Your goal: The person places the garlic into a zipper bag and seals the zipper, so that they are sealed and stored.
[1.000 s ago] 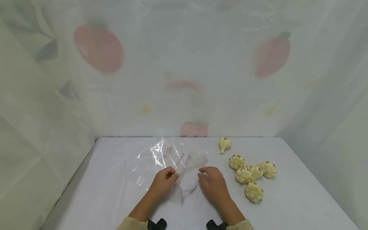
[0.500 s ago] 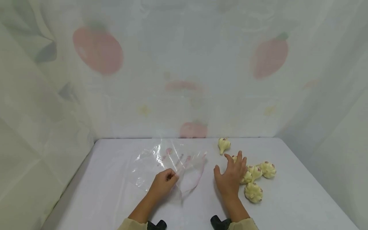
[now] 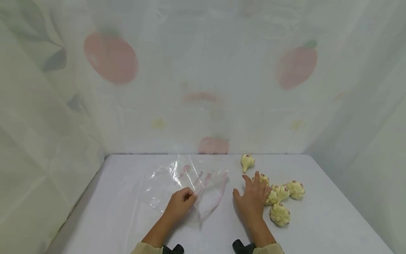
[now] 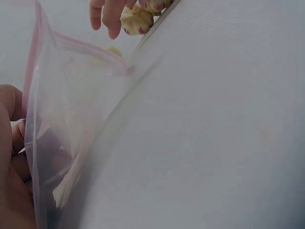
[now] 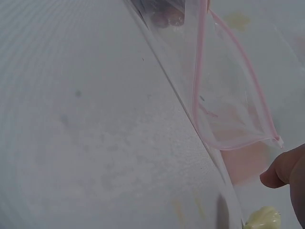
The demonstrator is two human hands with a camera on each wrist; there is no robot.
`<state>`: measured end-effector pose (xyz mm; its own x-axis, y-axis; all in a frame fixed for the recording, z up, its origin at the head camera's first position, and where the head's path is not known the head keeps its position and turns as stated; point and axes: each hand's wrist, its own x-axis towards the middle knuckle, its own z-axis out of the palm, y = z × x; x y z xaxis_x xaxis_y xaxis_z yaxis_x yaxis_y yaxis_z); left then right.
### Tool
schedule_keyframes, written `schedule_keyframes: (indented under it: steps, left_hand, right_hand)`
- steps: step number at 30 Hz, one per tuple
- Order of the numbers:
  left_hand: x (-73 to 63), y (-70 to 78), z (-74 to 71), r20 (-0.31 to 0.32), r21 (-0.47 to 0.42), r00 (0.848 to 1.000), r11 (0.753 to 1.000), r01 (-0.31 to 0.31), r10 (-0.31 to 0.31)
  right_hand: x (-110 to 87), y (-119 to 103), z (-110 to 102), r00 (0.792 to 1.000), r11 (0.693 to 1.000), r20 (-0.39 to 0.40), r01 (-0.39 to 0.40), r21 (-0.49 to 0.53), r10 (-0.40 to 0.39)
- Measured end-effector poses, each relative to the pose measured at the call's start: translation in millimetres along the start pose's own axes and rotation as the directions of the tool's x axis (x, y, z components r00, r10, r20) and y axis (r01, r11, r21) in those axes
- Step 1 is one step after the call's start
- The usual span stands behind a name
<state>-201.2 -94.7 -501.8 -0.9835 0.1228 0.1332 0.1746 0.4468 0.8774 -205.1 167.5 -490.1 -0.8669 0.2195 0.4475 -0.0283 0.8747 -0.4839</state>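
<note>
My left hand [image 3: 179,204] pinches the edge of a clear zip bag [image 3: 211,199] with pink strips along its mouth. In the right wrist view the mouth of the bag [image 5: 233,95] gapes toward the right. Spread over the nearest garlic bulbs [image 3: 271,198] are the fingers of my right hand [image 3: 253,201], which partly cover two of them. Another garlic bulb [image 3: 280,215] lies just right of that wrist. From the left wrist view, the fingertips of the right hand [image 4: 109,16] appear beside a garlic bulb [image 4: 137,21].
One garlic bulb [image 3: 247,162] lies apart near the back edge of the white table [image 3: 127,197]. A further bulb [image 3: 296,189] is at the right of the cluster. Pale curtains with fruit prints [image 3: 111,58] stand behind and at both sides.
My right hand has left the mouth of the bag and moved right to the garlic bulbs, its fingers spreading, then drawn back slightly. The left hand keeps holding the bag in place.
</note>
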Motion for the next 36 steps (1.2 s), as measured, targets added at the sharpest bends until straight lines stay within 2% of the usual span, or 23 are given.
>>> schedule_keyframes:
  steps: [6, 11, 14, 17, 21, 25, 31, 33, 36]
  left_hand:
    - [0.2, 0.9, 0.4, -0.003, 0.006, 1.0, 1.0, 0.007, -0.007]
    - [2.1, -1.0, 2.9, 0.003, -0.002, 1.0, 1.0, 0.012, -0.012]
    - [3.9, -3.0, 6.3, 0.011, -0.002, 1.0, 1.0, 0.016, -0.016]
    - [4.8, -4.4, 9.2, 0.009, -0.008, 1.0, 1.0, 0.011, -0.011]
    - [6.4, -3.2, 14.9, 0.017, -0.014, 1.0, 1.0, 0.0, 0.0]
    - [8.7, 0.8, 20.1, 0.016, -0.019, 1.0, 1.0, -0.017, 0.017]
    - [12.7, 6.4, 27.1, 0.026, -0.017, 0.999, 1.0, -0.023, 0.023]
    - [13.9, 6.8, 29.2, 0.031, -0.011, 0.999, 1.0, -0.018, 0.019]
    - [15.6, 6.5, 31.7, 0.035, 0.001, 0.999, 1.0, -0.032, 0.031]
  right_hand:
    - [0.1, -0.2, -1.7, 0.999, 0.999, -0.021, 0.032, -0.034, -0.032]
    - [7.6, 4.4, -6.0, 0.999, 0.997, -0.023, 0.039, -0.06, -0.04]
    - [15.6, 9.0, -9.1, 1.0, 0.995, 0.029, 0.009, -0.096, -0.007]
    - [25.9, 12.5, -11.6, 0.991, 0.986, 0.121, -0.033, -0.161, 0.053]
    - [40.2, 19.9, -18.6, 0.959, 0.968, 0.244, -0.089, -0.235, 0.147]
    - [55.7, 29.0, -27.5, 0.93, 0.959, 0.309, -0.119, -0.257, 0.198]
    - [72.2, 42.8, -36.7, 0.909, 0.962, 0.359, -0.132, -0.239, 0.213]
    - [73.7, 46.9, -36.9, 0.911, 0.967, 0.361, -0.127, -0.221, 0.201]
    - [72.8, 50.4, -33.3, 0.926, 0.978, 0.347, -0.088, -0.191, 0.151]
